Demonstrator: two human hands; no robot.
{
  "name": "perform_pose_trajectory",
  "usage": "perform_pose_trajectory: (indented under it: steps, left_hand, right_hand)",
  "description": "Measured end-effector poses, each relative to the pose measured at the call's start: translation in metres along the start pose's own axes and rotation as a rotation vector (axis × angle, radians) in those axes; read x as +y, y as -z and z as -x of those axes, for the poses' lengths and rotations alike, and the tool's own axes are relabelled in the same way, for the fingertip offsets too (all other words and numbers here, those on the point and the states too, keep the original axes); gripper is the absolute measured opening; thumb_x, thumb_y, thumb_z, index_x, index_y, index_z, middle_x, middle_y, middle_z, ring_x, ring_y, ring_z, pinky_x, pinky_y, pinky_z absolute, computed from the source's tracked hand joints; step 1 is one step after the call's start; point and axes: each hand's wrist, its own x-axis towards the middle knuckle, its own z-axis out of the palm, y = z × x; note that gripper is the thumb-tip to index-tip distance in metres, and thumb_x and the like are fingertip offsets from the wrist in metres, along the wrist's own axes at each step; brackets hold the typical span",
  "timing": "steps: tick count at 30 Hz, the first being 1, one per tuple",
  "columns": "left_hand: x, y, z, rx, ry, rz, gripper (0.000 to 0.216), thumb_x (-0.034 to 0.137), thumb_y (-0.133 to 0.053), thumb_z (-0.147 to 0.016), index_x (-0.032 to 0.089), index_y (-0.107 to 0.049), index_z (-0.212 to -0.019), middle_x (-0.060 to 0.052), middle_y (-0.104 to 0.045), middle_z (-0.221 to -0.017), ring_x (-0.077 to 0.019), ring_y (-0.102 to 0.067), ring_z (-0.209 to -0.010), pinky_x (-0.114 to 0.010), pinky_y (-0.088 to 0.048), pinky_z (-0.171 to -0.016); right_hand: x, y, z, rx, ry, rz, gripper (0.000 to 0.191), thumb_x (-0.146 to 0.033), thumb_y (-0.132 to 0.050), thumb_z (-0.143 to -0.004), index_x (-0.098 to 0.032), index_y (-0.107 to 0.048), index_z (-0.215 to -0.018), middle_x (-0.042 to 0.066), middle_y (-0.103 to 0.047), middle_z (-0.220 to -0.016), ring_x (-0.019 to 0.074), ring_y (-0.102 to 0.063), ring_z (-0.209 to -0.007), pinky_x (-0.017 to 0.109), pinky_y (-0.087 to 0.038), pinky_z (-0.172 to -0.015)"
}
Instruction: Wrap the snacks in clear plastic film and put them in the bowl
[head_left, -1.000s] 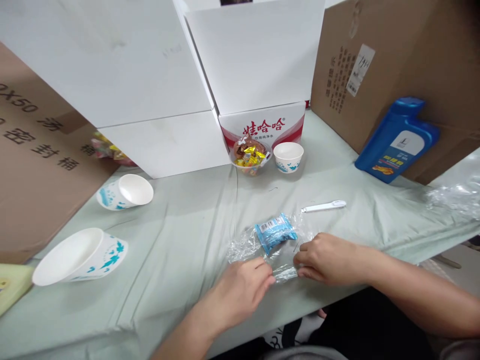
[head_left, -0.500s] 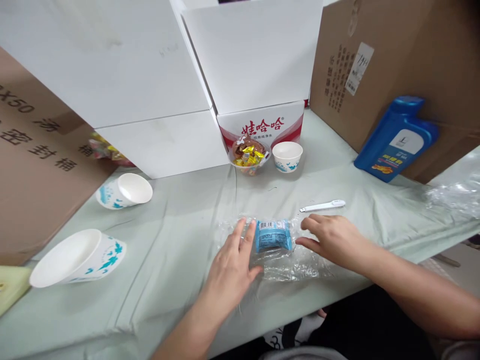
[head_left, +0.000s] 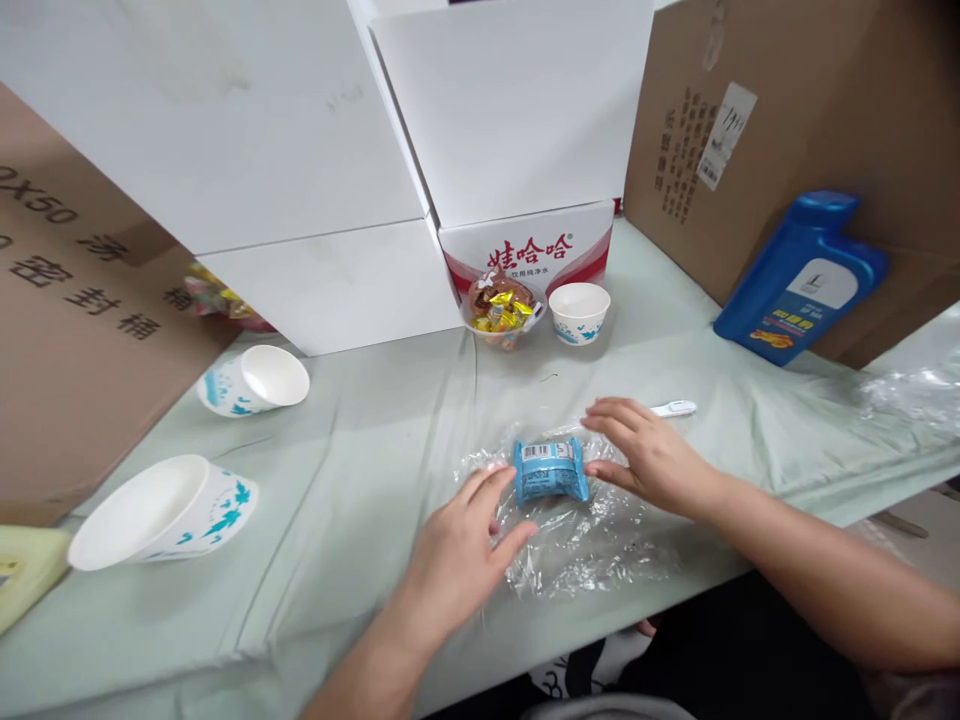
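A small blue packet (head_left: 552,473) with a barcode label lies on a crinkled sheet of clear plastic film (head_left: 600,550). To its left is my left hand (head_left: 469,545), fingers apart and the thumb over the film. My right hand (head_left: 649,458) is open on the other side, its thumb close to the packet's right end; whether it touches I cannot tell. Neither hand grips anything. Beyond the right hand lies a slim white utility knife (head_left: 675,409), partly hidden by the fingers.
A clear bowl of wrapped candies (head_left: 502,312) and a paper cup (head_left: 580,313) stand at the back before white boxes (head_left: 517,110). Two paper cups (head_left: 259,382) lie tipped on the left. A blue bottle (head_left: 799,280) leans by a brown carton (head_left: 697,200) at right.
My right hand has moved left and up, now covering part of the knife. My left hand has drawn back slightly toward me. The film is spread nearer the table edge.
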Motion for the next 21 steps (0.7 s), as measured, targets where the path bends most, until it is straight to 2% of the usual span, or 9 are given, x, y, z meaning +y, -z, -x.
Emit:
perform_pose_trajectory:
  steps: [2,4,7,10,14,16,19,21]
  left_hand:
    - [-0.002,-0.003,-0.004,0.137,-0.015,0.015,0.039,0.035,-0.051,-0.094,0.025,-0.049,-0.132,-0.009,-0.058,-0.136,-0.0176,-0.070,-0.086,-0.036,-0.056,-0.085]
    - [-0.005,-0.007,-0.011,0.175,-0.002,-0.042,0.046,0.032,-0.054,-0.093,0.024,-0.045,-0.137,-0.010,-0.053,-0.142,-0.0234,-0.065,-0.110,-0.039,-0.053,-0.094]
    - [-0.008,-0.011,-0.022,-0.002,0.160,-0.151,0.080,0.035,-0.071,-0.080,0.019,-0.031,-0.148,-0.017,-0.035,-0.154,-0.0340,-0.049,-0.132,-0.046,-0.047,-0.101]
    - [-0.011,-0.012,-0.029,-0.160,0.311,-0.174,0.101,0.044,-0.075,-0.074,0.014,-0.020,-0.153,-0.021,-0.027,-0.157,-0.0377,-0.046,-0.133,-0.046,-0.046,-0.100]
    - [-0.012,-0.012,-0.031,-0.201,0.331,-0.177,0.101,0.053,-0.072,-0.073,0.013,-0.024,-0.152,-0.022,-0.020,-0.159,-0.0405,-0.045,-0.134,-0.046,-0.044,-0.100]
    - [-0.011,-0.012,-0.031,-0.219,0.323,-0.189,0.098,0.057,-0.071,-0.073,0.013,-0.030,-0.150,-0.023,-0.017,-0.160,-0.0422,-0.051,-0.128,-0.046,-0.045,-0.098]
    - [-0.010,-0.012,-0.031,-0.229,0.318,-0.203,0.093,0.059,-0.069,-0.073,0.015,-0.036,-0.147,-0.023,-0.016,-0.160,-0.0417,-0.059,-0.118,-0.045,-0.047,-0.094]
    - [-0.010,-0.012,-0.032,-0.222,0.314,-0.199,0.090,0.058,-0.070,-0.072,0.017,-0.038,-0.146,-0.022,-0.017,-0.160,-0.0404,-0.061,-0.115,-0.044,-0.048,-0.092]
  right_hand:
    - [-0.013,-0.003,0.000,-0.017,0.135,-0.121,0.040,-0.042,-0.047,-0.097,-0.014,-0.058,-0.125,0.016,-0.061,-0.127,0.0261,-0.050,-0.126,0.045,-0.044,-0.104]
    - [-0.023,-0.013,-0.001,-0.082,0.185,-0.140,0.041,-0.034,-0.052,-0.096,-0.013,-0.054,-0.130,0.017,-0.055,-0.136,0.0277,-0.044,-0.132,0.046,-0.041,-0.106]
    - [-0.024,-0.030,-0.004,-0.171,0.136,-0.102,0.060,-0.033,-0.061,-0.088,-0.012,-0.044,-0.141,0.020,-0.047,-0.143,0.0328,-0.042,-0.132,0.052,-0.039,-0.105]
    - [-0.012,-0.030,-0.008,-0.174,0.050,-0.107,0.062,-0.031,-0.062,-0.083,-0.014,-0.045,-0.140,0.017,-0.057,-0.130,0.0302,-0.052,-0.119,0.050,-0.042,-0.101]
    - [0.010,-0.006,-0.023,0.061,-0.112,-0.062,0.049,-0.030,-0.056,-0.085,-0.016,-0.050,-0.132,0.015,-0.062,-0.116,0.0308,-0.054,-0.109,0.050,-0.045,-0.094]
    - [0.018,0.011,-0.042,0.212,-0.130,0.004,0.048,-0.031,-0.055,-0.085,-0.017,-0.049,-0.131,0.016,-0.061,-0.115,0.0328,-0.054,-0.107,0.051,-0.046,-0.092]
    - [0.017,0.037,-0.092,0.403,-0.035,0.133,0.043,-0.028,-0.055,-0.085,-0.017,-0.051,-0.127,0.017,-0.059,-0.118,0.0340,-0.051,-0.112,0.053,-0.042,-0.097]
    - [0.010,0.049,-0.136,0.451,0.062,0.201,0.042,-0.026,-0.054,-0.086,-0.019,-0.051,-0.127,0.015,-0.056,-0.126,0.0335,-0.046,-0.120,0.054,-0.038,-0.102]
